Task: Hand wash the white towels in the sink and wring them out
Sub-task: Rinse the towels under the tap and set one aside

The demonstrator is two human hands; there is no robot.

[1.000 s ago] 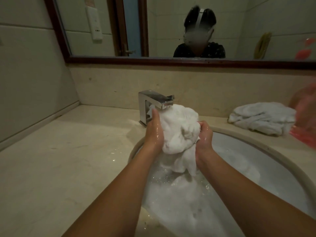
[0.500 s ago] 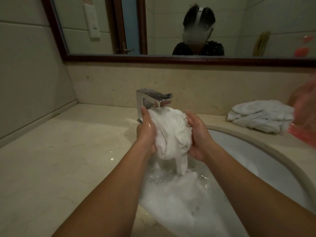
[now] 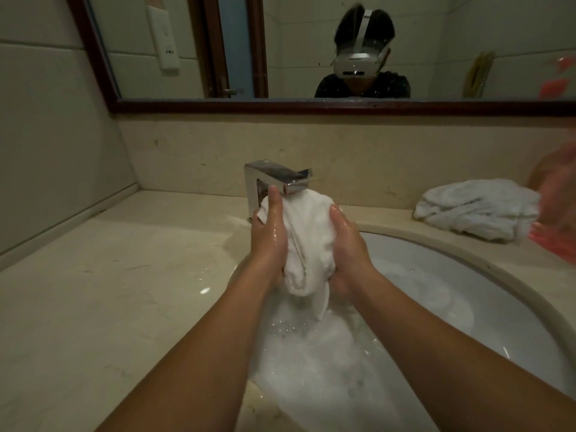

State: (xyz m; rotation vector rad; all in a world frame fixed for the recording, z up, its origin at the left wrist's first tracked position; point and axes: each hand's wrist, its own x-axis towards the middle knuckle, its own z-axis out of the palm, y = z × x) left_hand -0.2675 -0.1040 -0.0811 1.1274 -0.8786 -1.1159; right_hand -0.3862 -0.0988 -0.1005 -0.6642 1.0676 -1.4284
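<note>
Centre frame: wet towel [image 3: 307, 238] clamped between left hand [image 3: 269, 241] and right hand [image 3: 346, 244], under the faucet [image 3: 274, 179], over the sink [image 3: 467, 291] (tail down in suds). At right, second towel [image 3: 477, 210] on the surface [image 3: 109, 275].

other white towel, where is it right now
Head view, right side: the bunched towel lies on the counter behind the sink rim, right of the faucet.
</note>
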